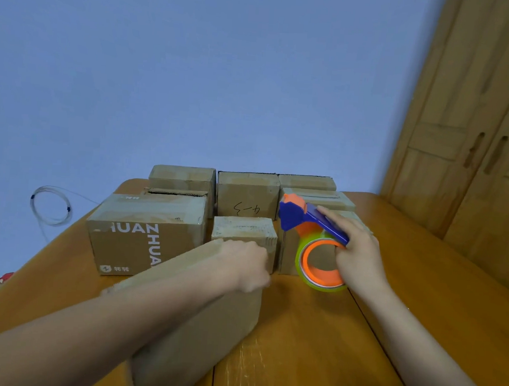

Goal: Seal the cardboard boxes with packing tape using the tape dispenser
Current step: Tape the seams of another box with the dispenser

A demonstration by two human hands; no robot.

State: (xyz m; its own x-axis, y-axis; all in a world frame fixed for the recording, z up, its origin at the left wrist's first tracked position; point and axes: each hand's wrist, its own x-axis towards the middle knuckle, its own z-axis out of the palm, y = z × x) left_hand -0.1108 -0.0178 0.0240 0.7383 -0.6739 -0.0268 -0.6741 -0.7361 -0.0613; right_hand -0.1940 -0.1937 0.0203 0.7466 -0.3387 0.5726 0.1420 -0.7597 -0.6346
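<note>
Right hand (360, 254) wrapping round the blue handle of the tape dispenser (313, 242), forefinger lying along its top, holding it raised just over the table (311, 347) beside the nearest box (202, 318). Left hand (249, 266) curling over that box's far top edge, probably steadying it for taping. Other cardboard boxes (247, 198) crowding behind, one printed box (141, 236) at left. Wooden table, blue wall (195, 68), wooden wardrobe (476, 148) at right, coiled cable (50, 205) at left.
</note>
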